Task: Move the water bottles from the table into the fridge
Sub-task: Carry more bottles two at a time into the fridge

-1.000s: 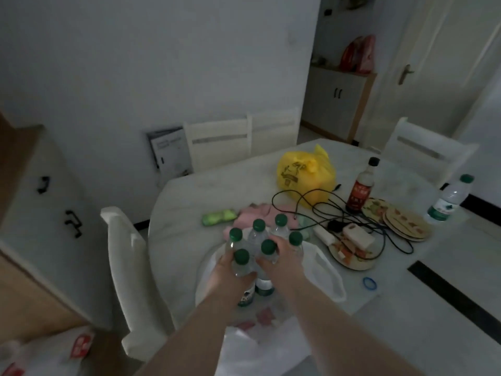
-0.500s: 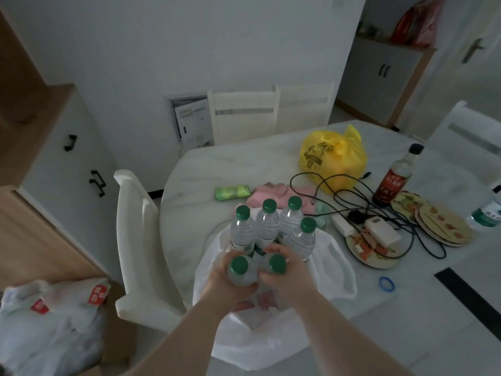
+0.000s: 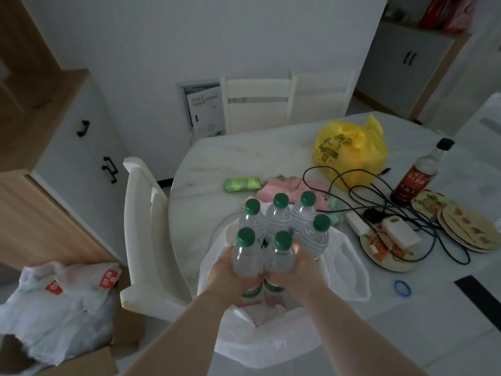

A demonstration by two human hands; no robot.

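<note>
Several clear water bottles with green caps stand bunched together over an open white plastic bag (image 3: 344, 270) at the near edge of the round white table (image 3: 244, 156). My left hand (image 3: 221, 270) wraps the nearest left bottle (image 3: 245, 253). My right hand (image 3: 298, 270) wraps the nearest right bottle (image 3: 282, 253). Both held bottles are upright and raised a little; their lower halves are hidden by my fingers. The other bottles (image 3: 279, 215) stand just behind them. No fridge is in view.
A white chair (image 3: 146, 229) stands left of the table, two more behind it. On the table lie a yellow bag (image 3: 349, 153), a sauce bottle (image 3: 417, 175), black cables (image 3: 379, 196), plates (image 3: 469, 226), a pink cloth (image 3: 287, 185) and a green packet (image 3: 241, 184). Bags in a cardboard box (image 3: 59, 302) sit lower left.
The view has shifted left and closer. My hands have drawn the two nearest bottles up and toward me, slightly away from the rest of the bunch.
</note>
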